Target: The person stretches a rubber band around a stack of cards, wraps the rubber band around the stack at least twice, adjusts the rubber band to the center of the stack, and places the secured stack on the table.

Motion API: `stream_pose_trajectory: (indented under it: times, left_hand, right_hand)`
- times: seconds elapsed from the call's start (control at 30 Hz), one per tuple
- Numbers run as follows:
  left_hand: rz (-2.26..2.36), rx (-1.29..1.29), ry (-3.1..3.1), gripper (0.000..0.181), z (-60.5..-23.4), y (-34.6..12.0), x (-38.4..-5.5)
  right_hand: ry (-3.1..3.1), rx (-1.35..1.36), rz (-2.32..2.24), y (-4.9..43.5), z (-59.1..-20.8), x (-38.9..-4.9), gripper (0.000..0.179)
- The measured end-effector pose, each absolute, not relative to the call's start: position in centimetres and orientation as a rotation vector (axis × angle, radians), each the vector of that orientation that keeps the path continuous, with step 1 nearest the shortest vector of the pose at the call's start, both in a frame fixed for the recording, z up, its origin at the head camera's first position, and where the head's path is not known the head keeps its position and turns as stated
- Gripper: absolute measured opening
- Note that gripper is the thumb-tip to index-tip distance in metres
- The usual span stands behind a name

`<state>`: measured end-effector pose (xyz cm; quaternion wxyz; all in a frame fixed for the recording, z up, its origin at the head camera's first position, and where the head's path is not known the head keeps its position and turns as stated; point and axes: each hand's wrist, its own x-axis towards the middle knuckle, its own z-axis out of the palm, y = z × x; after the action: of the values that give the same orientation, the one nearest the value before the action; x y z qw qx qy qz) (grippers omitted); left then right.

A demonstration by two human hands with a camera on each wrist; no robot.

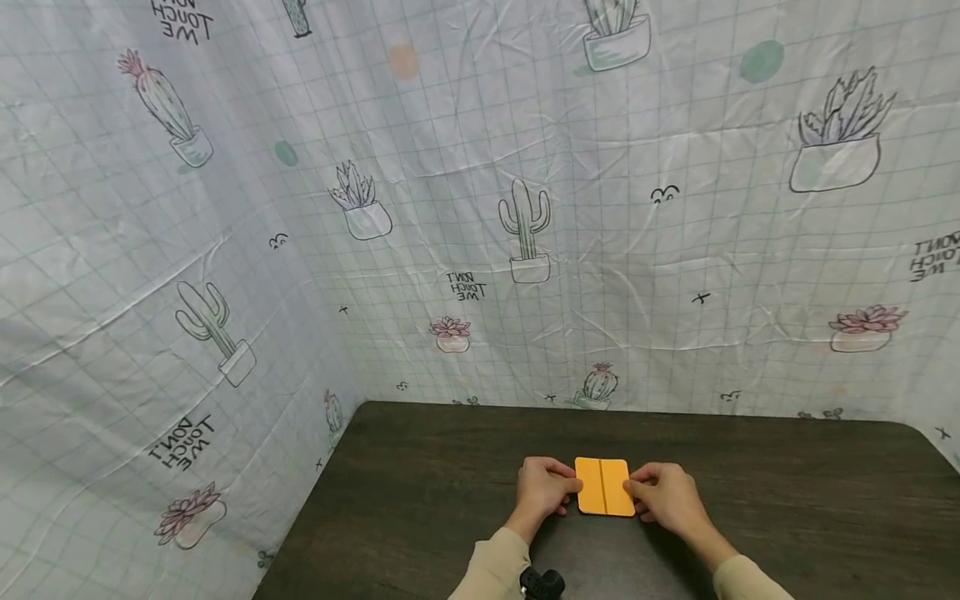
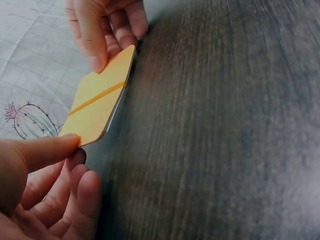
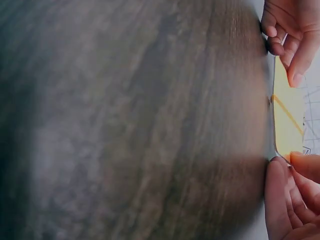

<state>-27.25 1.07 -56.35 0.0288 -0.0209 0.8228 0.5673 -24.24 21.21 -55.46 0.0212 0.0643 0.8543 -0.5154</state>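
Note:
A small yellow-orange notebook with an elastic band around its middle is held between both hands over the dark table. My left hand pinches its left edge, thumb on the cover and fingers beneath. The opposite edge is pinched by my right hand in the same way. In the left wrist view the notebook is seen at a slant, its pale page edges showing along one side. The right wrist view catches only a narrow slice of the cover. Its underside is hidden.
A dark wood-grain table spreads out around the hands. White cloth printed with cacti hangs behind its far edge, and more cloth hangs along the left side. A black strap-like item sits at the left wrist.

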Motion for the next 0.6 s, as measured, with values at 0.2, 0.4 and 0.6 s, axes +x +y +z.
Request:
stream_pose_trajectory:
  times: [0.2,0.4,0.6]
  left_hand:
    - [1.667,-0.045,2.617,0.019,-56.51,1.40,-27.33]
    - [1.618,-0.017,2.680,0.019,-56.34,1.43,-27.30]
    - [1.581,-0.022,2.706,0.020,-56.24,1.46,-27.37]
  right_hand:
    - [2.718,0.199,-1.498,21.22,-55.56,-24.41,0.006]
    - [2.779,0.178,-1.404,20.91,-55.23,-24.33,0.009]
    - [2.820,0.162,-1.352,20.75,-55.27,-24.31,0.009]
